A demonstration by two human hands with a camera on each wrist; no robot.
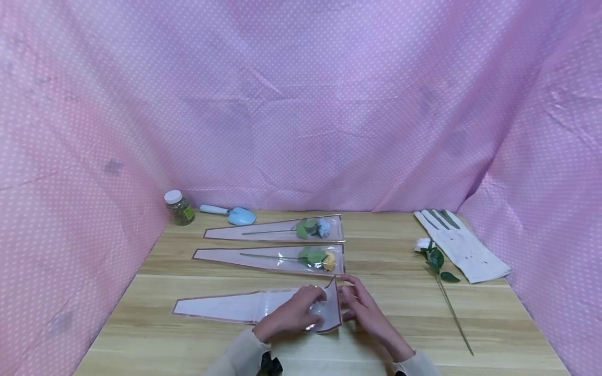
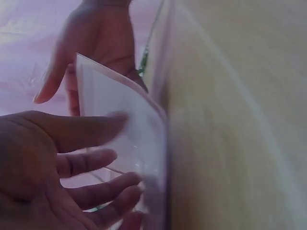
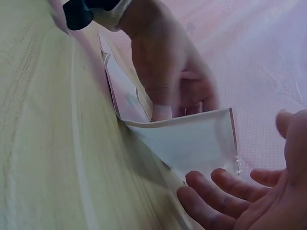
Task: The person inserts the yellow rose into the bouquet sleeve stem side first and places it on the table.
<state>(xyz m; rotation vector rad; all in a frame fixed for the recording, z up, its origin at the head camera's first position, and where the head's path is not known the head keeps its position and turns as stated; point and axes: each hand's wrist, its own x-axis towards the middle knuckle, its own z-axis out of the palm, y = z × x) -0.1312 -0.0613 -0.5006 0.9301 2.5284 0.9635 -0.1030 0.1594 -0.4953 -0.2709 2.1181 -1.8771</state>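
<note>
A long tapered flower sleeve (image 1: pixel 216 308), white with a brownish-pink border and a clear film over its wide part, lies on the table with its wide end bent upward. Over that end is my left hand (image 1: pixel 296 309), its spread fingers reaching down to the film. Just right of the raised edge, my right hand (image 1: pixel 368 313) has its fingers apart beside the sleeve's outer side. In the right wrist view the raised flap (image 3: pixel 187 141) stands between the two hands. No flower shows in this sleeve. Whether the right fingertips touch the flap, I cannot tell.
Behind lie sleeves with a yellow rose (image 1: pixel 329 260) and a blue flower (image 1: pixel 323 227). A white rose (image 1: pixel 444 282) and white gloves (image 1: pixel 463 248) lie right. A blue trowel (image 1: pixel 241 215) and lidded jar (image 1: pixel 181 210) are back left. Pink dotted cloth (image 1: pixel 301 130) encloses the table.
</note>
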